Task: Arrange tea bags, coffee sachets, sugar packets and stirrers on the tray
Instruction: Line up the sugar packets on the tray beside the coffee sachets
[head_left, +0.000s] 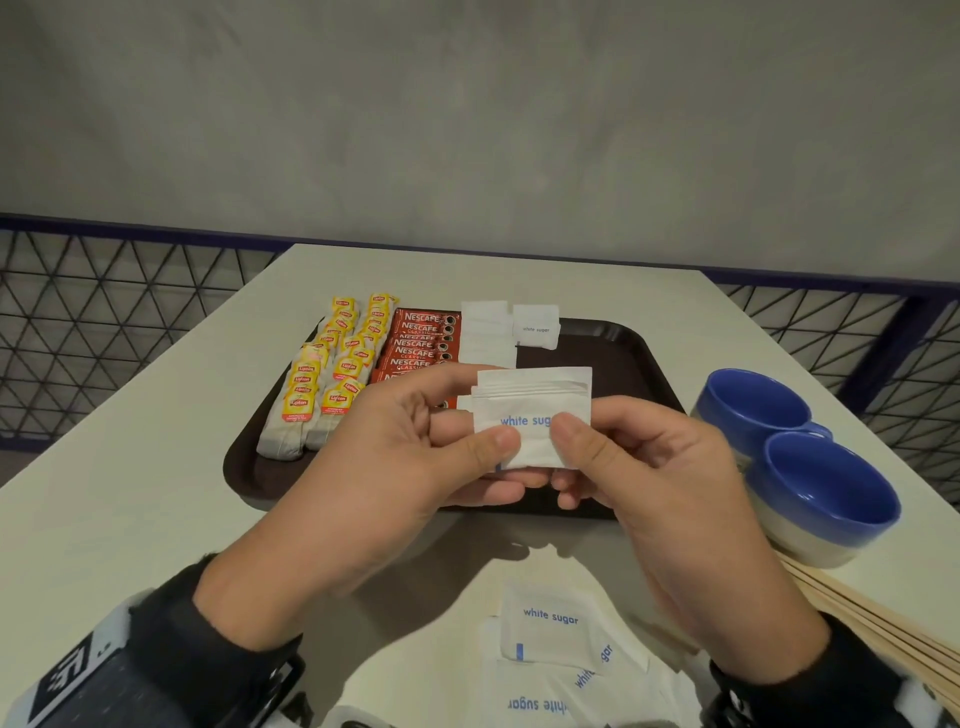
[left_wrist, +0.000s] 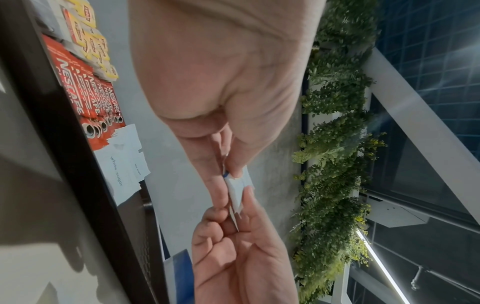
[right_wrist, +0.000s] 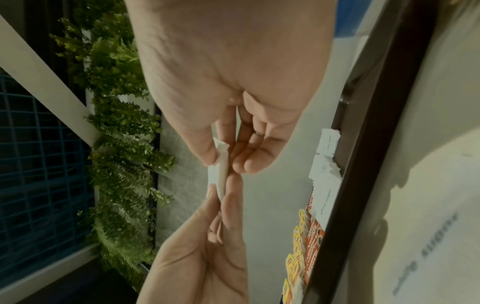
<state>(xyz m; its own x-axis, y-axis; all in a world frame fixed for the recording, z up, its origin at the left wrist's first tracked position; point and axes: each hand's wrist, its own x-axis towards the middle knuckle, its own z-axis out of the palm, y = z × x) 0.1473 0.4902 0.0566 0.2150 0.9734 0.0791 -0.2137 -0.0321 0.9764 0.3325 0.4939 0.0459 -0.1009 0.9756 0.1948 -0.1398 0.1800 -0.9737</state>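
Both hands are up over the near edge of the brown tray (head_left: 244, 467), sharing a little stack of white sugar packets (head_left: 535, 410). Left hand (head_left: 395, 467) pinches its left side, thumb in front; right hand (head_left: 649, 467) pinches the right side the same way. On the tray, Lipton tea bags (head_left: 332, 374) fill the left edge, Nescafe sachets (head_left: 421, 343) beside them, then more sugar packets (head_left: 488, 332). Loose sugar packets (head_left: 550, 623) sit at the table's near edge, wooden stirrers (head_left: 872, 634) and two blue cups (head_left: 826, 493) along its right.

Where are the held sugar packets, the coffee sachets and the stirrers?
held sugar packets (head_left: 535, 395): head view, upper face of the stack.
coffee sachets (head_left: 422, 338): head view, red row's middle.
stirrers (head_left: 878, 631): head view, mid-length of the wooden bundle.
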